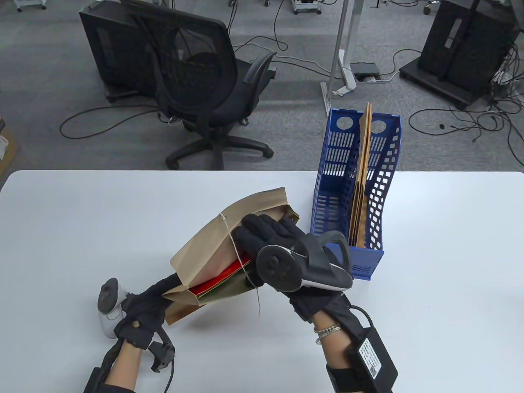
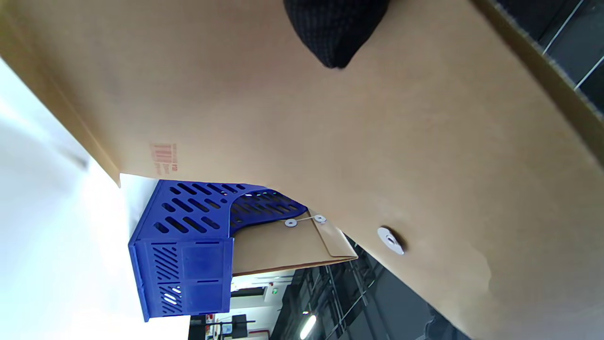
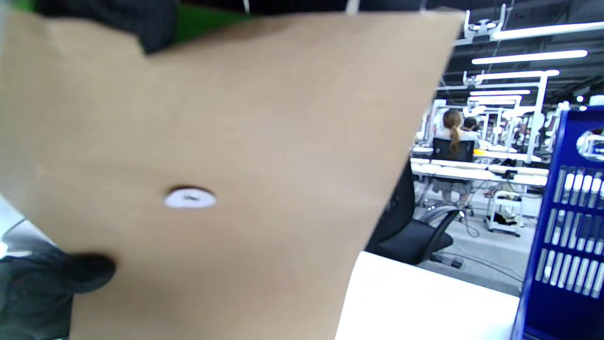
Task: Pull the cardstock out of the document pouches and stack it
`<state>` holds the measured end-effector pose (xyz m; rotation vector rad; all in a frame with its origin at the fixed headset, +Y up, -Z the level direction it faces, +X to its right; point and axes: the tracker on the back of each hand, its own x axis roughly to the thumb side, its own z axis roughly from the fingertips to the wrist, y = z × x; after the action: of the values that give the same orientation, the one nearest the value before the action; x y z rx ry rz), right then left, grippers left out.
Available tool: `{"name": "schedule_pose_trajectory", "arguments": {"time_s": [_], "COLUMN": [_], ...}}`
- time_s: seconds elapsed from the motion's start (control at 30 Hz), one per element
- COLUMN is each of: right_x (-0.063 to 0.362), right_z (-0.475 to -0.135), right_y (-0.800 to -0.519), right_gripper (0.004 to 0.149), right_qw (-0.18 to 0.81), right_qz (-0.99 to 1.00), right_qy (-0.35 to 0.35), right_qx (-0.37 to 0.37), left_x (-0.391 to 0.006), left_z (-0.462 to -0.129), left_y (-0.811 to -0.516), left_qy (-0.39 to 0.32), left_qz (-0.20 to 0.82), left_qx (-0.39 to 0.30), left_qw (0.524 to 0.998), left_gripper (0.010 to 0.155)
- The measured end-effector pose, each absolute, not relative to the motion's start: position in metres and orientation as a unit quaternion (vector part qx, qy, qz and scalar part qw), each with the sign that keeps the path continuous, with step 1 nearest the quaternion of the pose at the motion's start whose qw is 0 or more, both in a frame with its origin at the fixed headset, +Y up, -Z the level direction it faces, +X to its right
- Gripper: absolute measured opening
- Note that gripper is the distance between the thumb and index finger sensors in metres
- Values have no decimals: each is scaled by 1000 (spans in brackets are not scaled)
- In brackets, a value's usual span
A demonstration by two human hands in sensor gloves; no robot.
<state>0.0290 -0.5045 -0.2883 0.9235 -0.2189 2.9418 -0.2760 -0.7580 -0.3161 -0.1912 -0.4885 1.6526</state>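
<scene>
A brown kraft document pouch [image 1: 213, 245] is held above the white table [image 1: 82, 229], its mouth facing me. My left hand [image 1: 143, 311] grips its lower left corner; one fingertip [image 2: 335, 33] presses on the pouch's outer face [image 2: 330, 141]. Red cardstock [image 1: 221, 277] and a dark green sheet [image 1: 229, 288] show inside the mouth. My right hand [image 1: 266, 235] reaches into the mouth with its fingers stretched over the cardstock. In the right wrist view a fingertip [image 3: 141, 23] lies at the pouch edge over green card [image 3: 207, 19]; whether it pinches is hidden.
A blue slotted file holder [image 1: 327, 204] stands just right of the pouch and holds more brown pouches [image 1: 362, 180]. It also shows in the left wrist view [image 2: 188, 250]. A loose closure string [image 1: 256, 294] hangs from the held pouch. An office chair [image 1: 204, 94] stands beyond the table's far edge.
</scene>
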Motion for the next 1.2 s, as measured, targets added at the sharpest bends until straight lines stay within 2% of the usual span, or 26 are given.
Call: {"name": "schedule_pose_trajectory", "arguments": {"time_s": [0.1, 0.17, 0.23, 0.27, 0.33, 0.43, 0.6, 0.87, 0.9, 0.97, 1.07, 1.2], "right_x": [21, 16, 6, 2, -6, -7, 0, 18, 23, 36, 64, 98], "right_z": [-290, -292, -295, -295, -294, -291, -285, -283, -281, -276, -263, -240], "right_y": [-503, -504, -511, -514, -520, -514, -489, -449, -442, -426, -404, -395], "right_gripper": [66, 54, 50, 49, 42, 41, 40, 39, 39, 39, 40, 46], "right_qw": [2, -17, -27, -36, -69, -50, -11, 26, 33, 50, 114, 171], "right_qz": [954, 951, 951, 951, 949, 946, 945, 947, 948, 944, 914, 869], "right_qy": [-59, -38, 26, 34, 20, -8, -50, -54, -76, -163, -325, -447], "right_qx": [295, 305, 308, 305, 308, 321, 323, 317, 309, 283, 213, 123], "left_x": [-275, -274, -273, -272, -272, -271, -266, -278, -279, -283, -292, -306], "left_z": [-317, -317, -317, -316, -315, -314, -310, -311, -311, -313, -315, -315], "left_y": [-759, -759, -755, -753, -750, -746, -734, -739, -740, -742, -745, -742], "left_qy": [-220, -223, -228, -233, -234, -234, -239, -204, -199, -194, -186, -181], "left_qz": [715, 716, 715, 708, 688, 671, 612, 587, 598, 614, 633, 672], "left_qx": [-97, -97, -93, -95, -97, -96, -72, -54, -54, -55, -65, -54], "left_qw": [656, 654, 654, 660, 680, 697, 750, 782, 775, 763, 749, 716], "left_gripper": [46, 47, 47, 47, 47, 51, 49, 47, 47, 46, 47, 48]}}
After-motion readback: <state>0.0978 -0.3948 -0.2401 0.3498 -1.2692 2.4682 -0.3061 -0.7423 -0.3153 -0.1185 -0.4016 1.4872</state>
